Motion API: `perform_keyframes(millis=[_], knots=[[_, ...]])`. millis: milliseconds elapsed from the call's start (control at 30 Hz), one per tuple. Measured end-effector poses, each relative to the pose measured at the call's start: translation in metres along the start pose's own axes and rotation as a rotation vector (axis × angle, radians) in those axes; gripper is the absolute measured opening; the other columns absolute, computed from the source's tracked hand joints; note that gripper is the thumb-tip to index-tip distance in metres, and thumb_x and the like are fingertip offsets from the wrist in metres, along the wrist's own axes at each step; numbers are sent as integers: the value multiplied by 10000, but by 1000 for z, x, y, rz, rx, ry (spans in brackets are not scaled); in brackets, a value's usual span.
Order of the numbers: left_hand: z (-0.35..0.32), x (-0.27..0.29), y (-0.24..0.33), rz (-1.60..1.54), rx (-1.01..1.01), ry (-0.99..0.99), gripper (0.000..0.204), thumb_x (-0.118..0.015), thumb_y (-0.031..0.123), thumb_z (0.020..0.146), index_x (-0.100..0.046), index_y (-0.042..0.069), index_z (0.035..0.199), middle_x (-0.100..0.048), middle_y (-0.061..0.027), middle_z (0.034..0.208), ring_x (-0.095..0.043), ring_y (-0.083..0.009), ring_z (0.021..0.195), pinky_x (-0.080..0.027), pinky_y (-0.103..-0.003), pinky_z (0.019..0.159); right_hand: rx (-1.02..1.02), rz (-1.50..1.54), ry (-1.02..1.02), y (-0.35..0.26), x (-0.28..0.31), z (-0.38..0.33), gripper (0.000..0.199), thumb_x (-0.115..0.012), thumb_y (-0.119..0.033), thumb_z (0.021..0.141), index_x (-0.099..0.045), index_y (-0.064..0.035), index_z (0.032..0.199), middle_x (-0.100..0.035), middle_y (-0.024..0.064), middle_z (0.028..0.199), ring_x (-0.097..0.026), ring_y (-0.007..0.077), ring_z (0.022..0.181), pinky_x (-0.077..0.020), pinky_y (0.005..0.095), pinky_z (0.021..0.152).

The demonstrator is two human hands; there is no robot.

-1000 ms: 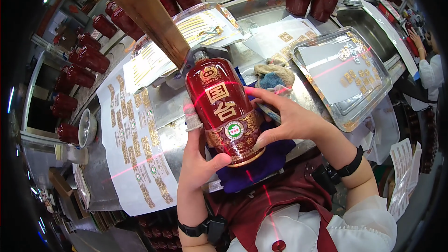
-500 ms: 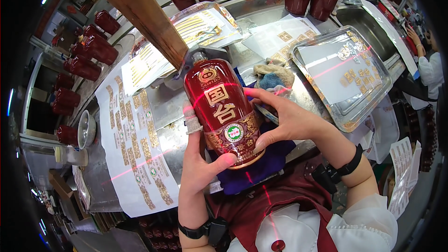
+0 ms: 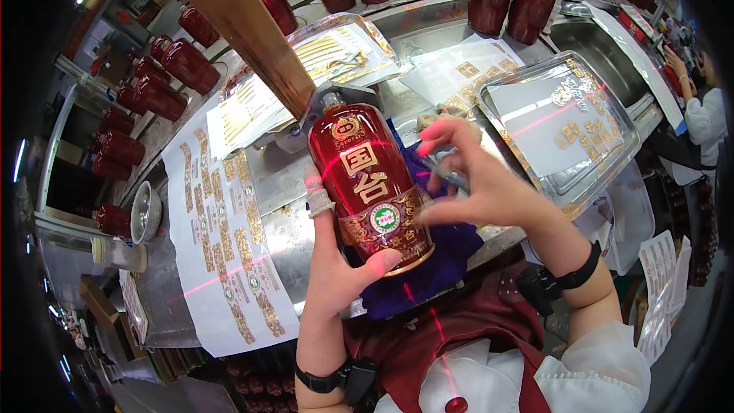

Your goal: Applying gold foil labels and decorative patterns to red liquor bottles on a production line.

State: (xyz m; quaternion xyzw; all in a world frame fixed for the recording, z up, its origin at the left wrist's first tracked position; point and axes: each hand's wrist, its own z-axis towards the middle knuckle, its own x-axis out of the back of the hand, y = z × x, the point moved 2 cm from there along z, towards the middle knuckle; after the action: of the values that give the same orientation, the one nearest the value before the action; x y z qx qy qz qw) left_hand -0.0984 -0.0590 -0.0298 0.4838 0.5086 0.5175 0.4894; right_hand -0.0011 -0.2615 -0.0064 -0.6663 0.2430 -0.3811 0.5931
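Bottle point(image 3: 372, 187): dark red with gold label, held tilted over the blue cloth point(image 3: 428, 260) at the near edge of the bench point(image 3: 294, 248), neck pointing away.
Left hand point(image 3: 336, 264): wrapped under the base, thumb pressed on the lower rim, taped forefinger up the side.
Right hand point(image 3: 478, 183): fingers spread, fingertips brushing the label's right edge, a thin tool tucked between them; not gripping.
Risk: likely slip, since one hand bears the glossy glass alone; could drop onto the cloth or roll off the edge.
Risk: tool tip could scratch or wrinkle the label.
Nearby: label sheets point(image 3: 222, 252) at the left end; metal tray point(image 3: 562, 134) at the right.
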Motion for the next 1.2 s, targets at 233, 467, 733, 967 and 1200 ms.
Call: perform_keyframes(millis=[233,467,733,967,1200], knots=[[1,-8,3,-59,-3,29,1092,-850,318,669,-152,-11,1443,-472,-163,1321,-507,-253,1200,-426,-385,1010,503,-246,62,-54,-14,-15,178,-738,13,769,-652,-27,920,-678,76,854,-663,165,794,-505,291,747],[2,-8,2,-72,-16,-15,1278,-840,340,688,95,79,1519,-335,-159,1447,-408,-263,1302,-384,-393,1056,547,-313,197,-42,-24,0,247,-729,-54,764,-629,-27,988,-642,127,897,-651,295,822,-512,345,707],[2,12,-3,-218,-107,-228,989,-660,269,904,83,75,1527,-259,-159,1527,-332,-281,1373,-280,-412,1120,736,-481,93,-48,-26,-6,278,-730,10,692,-673,-49,958,-651,69,945,-620,247,825,-494,351,720],[1,14,-6,-134,-161,-206,821,-520,254,987,67,78,1533,-196,-136,1561,-288,-249,1393,-238,-390,1132,1054,-477,-88,-57,-48,-37,180,-727,-144,758,-688,-94,926,-664,34,910,-612,182,746,-466,301,616],[2,9,-1,-216,-152,-202,942,-613,327,930,70,81,1531,-238,-153,1532,-342,-273,1361,-288,-401,1112,808,-569,-184,-31,-13,-38,191,-729,-16,687,-714,-93,862,-679,40,888,-650,253,779,-541,351,703]])
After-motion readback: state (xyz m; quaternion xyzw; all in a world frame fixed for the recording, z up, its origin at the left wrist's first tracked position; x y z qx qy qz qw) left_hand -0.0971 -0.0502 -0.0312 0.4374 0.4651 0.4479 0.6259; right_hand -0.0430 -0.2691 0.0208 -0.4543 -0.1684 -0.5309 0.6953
